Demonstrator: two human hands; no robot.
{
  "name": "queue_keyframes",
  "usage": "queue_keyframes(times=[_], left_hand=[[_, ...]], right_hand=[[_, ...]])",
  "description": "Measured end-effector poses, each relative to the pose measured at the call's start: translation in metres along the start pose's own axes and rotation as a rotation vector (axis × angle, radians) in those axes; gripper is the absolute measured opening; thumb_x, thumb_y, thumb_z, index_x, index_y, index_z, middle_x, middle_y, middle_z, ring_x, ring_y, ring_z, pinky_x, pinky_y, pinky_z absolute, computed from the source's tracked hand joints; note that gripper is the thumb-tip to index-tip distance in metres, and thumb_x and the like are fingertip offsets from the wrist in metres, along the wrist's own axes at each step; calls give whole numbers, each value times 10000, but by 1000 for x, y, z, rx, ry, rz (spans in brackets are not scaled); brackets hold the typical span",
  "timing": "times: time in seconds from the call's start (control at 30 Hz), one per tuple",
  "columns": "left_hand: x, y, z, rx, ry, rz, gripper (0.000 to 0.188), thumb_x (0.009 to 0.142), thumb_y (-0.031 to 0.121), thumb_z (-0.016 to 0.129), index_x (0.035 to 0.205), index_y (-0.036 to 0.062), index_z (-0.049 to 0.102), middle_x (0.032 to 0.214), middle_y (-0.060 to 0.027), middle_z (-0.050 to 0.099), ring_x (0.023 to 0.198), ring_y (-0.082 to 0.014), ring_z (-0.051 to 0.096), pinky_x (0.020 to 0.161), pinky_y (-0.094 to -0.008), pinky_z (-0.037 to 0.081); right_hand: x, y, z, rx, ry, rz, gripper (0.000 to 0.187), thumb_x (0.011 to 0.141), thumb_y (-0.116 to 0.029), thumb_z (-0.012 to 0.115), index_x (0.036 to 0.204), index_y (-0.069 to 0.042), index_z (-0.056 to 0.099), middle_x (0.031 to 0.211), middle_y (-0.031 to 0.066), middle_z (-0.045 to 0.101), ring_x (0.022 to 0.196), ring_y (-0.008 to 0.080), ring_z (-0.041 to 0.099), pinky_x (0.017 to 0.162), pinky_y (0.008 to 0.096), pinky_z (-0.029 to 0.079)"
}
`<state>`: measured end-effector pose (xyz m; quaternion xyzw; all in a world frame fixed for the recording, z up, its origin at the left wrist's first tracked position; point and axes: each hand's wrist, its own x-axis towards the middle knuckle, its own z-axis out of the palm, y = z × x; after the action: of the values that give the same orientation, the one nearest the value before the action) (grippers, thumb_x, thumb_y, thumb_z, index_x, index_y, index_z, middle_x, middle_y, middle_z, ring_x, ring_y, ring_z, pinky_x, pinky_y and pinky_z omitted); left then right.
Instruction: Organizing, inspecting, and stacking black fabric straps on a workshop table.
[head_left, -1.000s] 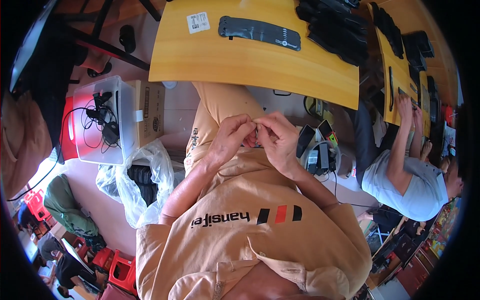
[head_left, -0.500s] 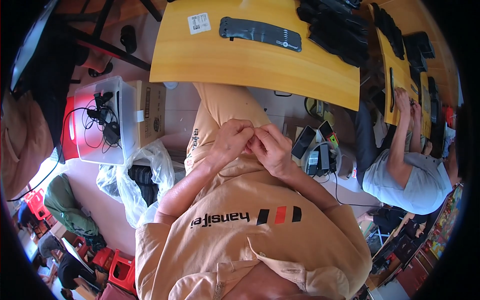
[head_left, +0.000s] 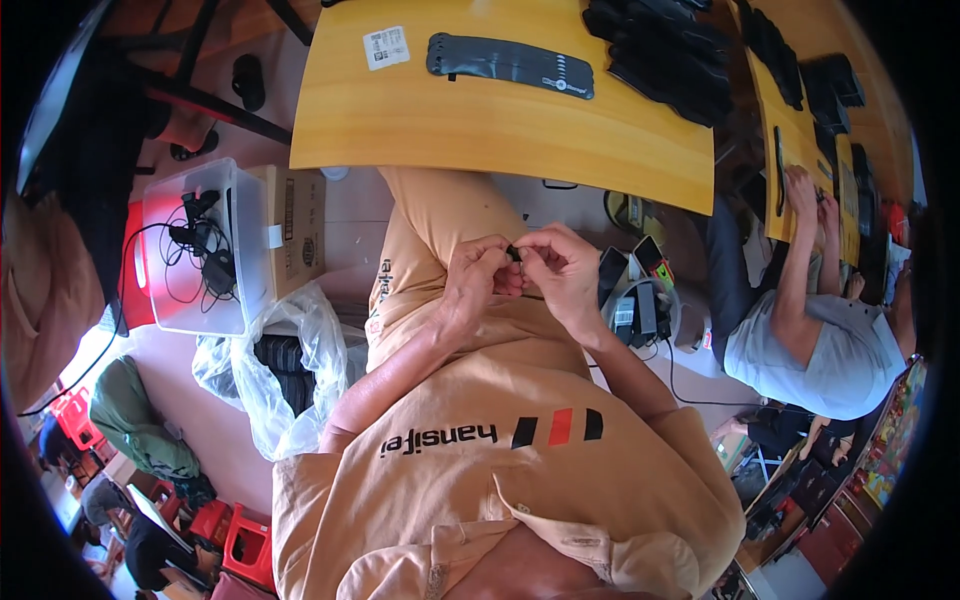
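Note:
Between my fingertips, above my lap, is a small black piece, too small for me to tell its kind. My left hand pinches it from one side with curled fingers. From the other side my right hand grips it with thumb and forefinger, so the two hands nearly touch. Beyond them, on the yellow wooden table, lies a flat dark grey strap-like piece with a row of small light marks near its right end. A white label is stuck on the table to its left.
Black gloves are piled at the table's far right. On my left stand a clear plastic bin with cables, a cardboard box and a plastic bag of black items. A tub with devices sits right, near a seated co-worker.
My hands have turned and parted slightly, so the black piece now shows between the fingertips. The right hand has shifted a little right and up.

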<state>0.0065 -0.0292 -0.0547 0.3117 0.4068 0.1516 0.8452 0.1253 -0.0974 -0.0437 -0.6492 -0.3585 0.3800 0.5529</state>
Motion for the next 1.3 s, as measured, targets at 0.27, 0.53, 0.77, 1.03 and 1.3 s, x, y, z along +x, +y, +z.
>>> queue_keyframes(times=[0.27,0.53,0.77,1.03,1.3], left_hand=[[4,5,4,56,-127,61,186,864,85,430,769,-8,560,681,-71,586,614,-118,586,589,-237,501],[4,5,11,190,-158,151,192,845,78,432,747,-24,562,643,-61,569,583,-114,557,567,-241,484],[4,2,15,34,-64,206,189,840,85,429,746,-19,556,627,-56,555,555,-111,532,548,-239,470],[9,1,14,67,-22,298,292,897,210,478,680,18,518,574,-25,505,523,-100,479,510,-244,431],[2,13,5,502,75,359,372,904,270,530,651,0,490,513,-26,444,468,-83,411,440,-265,343]], right_hand=[[17,-33,-32,-611,-350,-107,225,802,-187,637,756,2,523,675,133,500,598,302,562,501,380,409],[23,-27,-35,-665,-415,-161,235,840,-173,492,699,15,475,650,192,489,608,390,492,527,427,383],[16,-7,-24,-254,-250,91,277,872,-168,428,663,14,428,530,106,414,473,195,450,460,336,351],[14,-9,-11,-78,-189,200,312,915,-186,391,690,18,463,535,46,426,499,122,419,470,288,339],[9,-19,-2,-35,-257,182,307,929,-187,384,717,12,483,548,28,455,475,101,432,439,254,337]])
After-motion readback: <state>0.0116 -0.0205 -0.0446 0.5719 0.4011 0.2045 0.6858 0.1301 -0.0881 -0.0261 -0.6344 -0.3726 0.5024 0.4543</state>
